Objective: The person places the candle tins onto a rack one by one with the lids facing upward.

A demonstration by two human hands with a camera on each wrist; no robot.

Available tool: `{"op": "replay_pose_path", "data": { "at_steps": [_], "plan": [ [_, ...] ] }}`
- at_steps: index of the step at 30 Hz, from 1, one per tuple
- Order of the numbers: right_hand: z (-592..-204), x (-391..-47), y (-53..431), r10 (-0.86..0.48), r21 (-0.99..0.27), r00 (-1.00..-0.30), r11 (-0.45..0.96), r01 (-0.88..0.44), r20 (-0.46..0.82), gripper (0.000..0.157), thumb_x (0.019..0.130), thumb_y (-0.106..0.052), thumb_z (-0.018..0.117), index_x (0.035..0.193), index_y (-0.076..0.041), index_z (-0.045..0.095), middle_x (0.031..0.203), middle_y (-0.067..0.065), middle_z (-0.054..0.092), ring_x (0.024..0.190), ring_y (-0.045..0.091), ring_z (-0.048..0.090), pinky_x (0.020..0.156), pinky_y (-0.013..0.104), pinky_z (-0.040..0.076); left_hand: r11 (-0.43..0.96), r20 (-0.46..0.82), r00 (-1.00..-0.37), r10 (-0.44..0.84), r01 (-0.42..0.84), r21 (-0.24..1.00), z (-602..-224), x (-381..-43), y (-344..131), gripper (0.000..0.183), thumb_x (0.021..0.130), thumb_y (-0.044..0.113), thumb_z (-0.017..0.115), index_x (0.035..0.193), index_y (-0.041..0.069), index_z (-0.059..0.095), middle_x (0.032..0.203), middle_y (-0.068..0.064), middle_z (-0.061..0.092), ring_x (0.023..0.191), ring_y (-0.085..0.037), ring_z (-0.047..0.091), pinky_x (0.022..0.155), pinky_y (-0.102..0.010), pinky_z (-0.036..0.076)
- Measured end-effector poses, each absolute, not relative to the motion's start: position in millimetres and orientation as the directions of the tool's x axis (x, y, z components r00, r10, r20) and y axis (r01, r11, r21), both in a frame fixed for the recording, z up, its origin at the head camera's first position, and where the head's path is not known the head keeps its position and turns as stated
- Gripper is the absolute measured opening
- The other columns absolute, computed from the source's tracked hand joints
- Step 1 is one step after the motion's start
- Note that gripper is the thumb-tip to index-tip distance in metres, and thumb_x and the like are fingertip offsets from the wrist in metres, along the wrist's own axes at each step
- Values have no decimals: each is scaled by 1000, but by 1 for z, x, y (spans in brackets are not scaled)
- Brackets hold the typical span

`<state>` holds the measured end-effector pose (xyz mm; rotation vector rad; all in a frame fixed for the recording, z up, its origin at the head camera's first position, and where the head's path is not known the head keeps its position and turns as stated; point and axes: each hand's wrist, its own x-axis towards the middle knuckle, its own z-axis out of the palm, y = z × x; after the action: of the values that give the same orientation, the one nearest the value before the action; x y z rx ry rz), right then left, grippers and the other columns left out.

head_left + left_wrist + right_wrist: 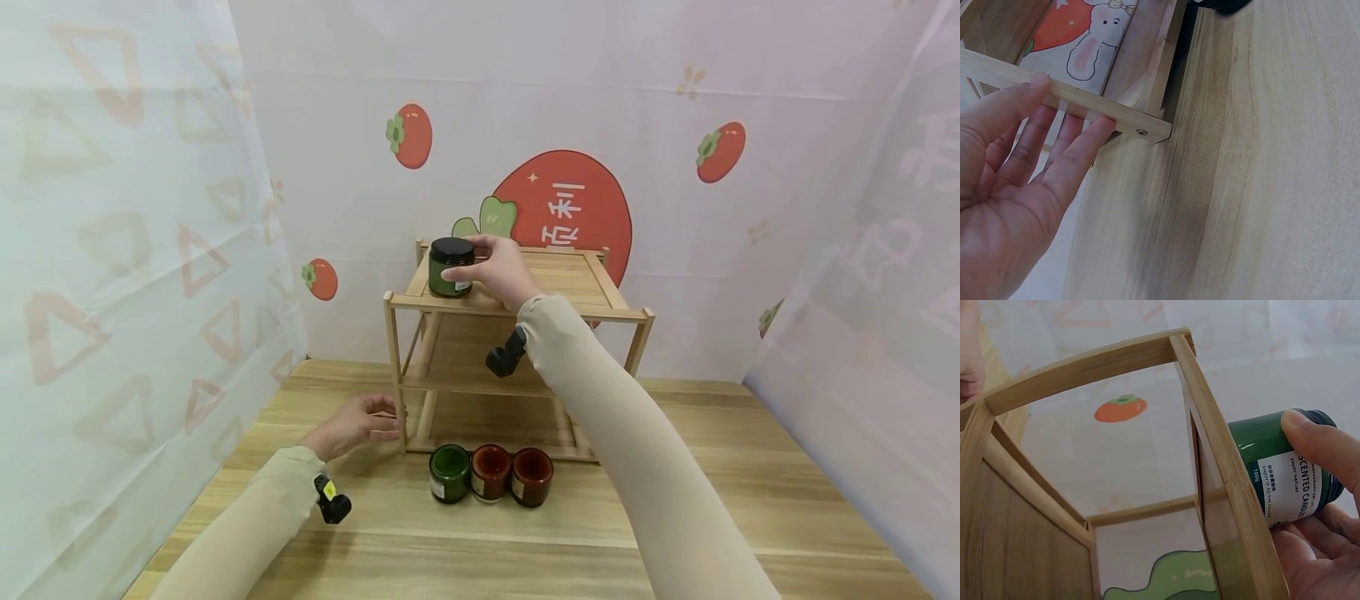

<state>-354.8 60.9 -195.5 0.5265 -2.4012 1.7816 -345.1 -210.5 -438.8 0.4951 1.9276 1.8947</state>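
Observation:
A green scented candle jar (450,268) with a black lid stands upright at the top board's front-left corner of a wooden three-tier shelf (517,313). My right hand (504,268) holds it round the side. In the right wrist view, the jar's white label (1288,487) faces the camera and the shelf's edge hides its base. Lower down, my left hand (358,425) grips the shelf's front-left post (1072,100), thumb overlapping the near face and some fingertips hidden behind it. A green glass jar (450,473) and two red-brown jars (491,472) (532,477) without lids stand in a row before the shelf.
The shelf stands on a wood-grain table (420,550), close to the back wall sheet (337,167) printed with persimmons. Sheets also hang at the left (135,250) and right (862,292). The middle board (465,354) lies beneath the top one.

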Motion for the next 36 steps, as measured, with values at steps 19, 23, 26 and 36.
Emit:
{"op": "replay_pose_path", "data": {
  "at_steps": [19, 23, 26, 36],
  "plan": [
    [-196, -356, 60, -234, -900, -935, 284, -329, 268, 56, 78, -13, 82, 128, -6, 58, 121, 10, 64, 110, 19, 59, 90, 28, 50, 22, -24, -846, 532, -14, 1000, -440, -347, -212, 21, 92, -3, 60, 108, 3, 48, 108, -6, 54, 98, -16, 59, 103, -50, 49],
    [-195, -357, 59, -240, -898, -935, 294, -328, 263, 56, 78, -12, 81, 128, -5, 57, 121, 11, 64, 110, 20, 59, 91, 29, 51, 28, -25, -848, 529, -13, 1000, -439, -346, -212, 22, 91, -2, 60, 108, 3, 48, 108, -6, 53, 97, -16, 59, 104, -52, 47],
    [-195, -356, 59, -238, -894, -935, 307, -328, 261, 57, 78, -13, 81, 128, -5, 56, 121, 11, 64, 109, 19, 59, 90, 28, 51, 29, -31, -853, 521, -19, 999, -438, -346, -211, 22, 91, -2, 61, 108, 3, 48, 108, -6, 53, 97, -16, 59, 104, -53, 47],
    [-195, -358, 58, -227, -881, -941, 348, -320, 252, 58, 78, -16, 82, 129, -6, 56, 120, 10, 64, 108, 19, 58, 97, 32, 49, 23, -39, -854, 519, -32, 999, -438, -345, -210, 22, 91, -3, 61, 108, 4, 48, 108, -6, 52, 97, -16, 59, 101, -49, 51]
  ]
}}
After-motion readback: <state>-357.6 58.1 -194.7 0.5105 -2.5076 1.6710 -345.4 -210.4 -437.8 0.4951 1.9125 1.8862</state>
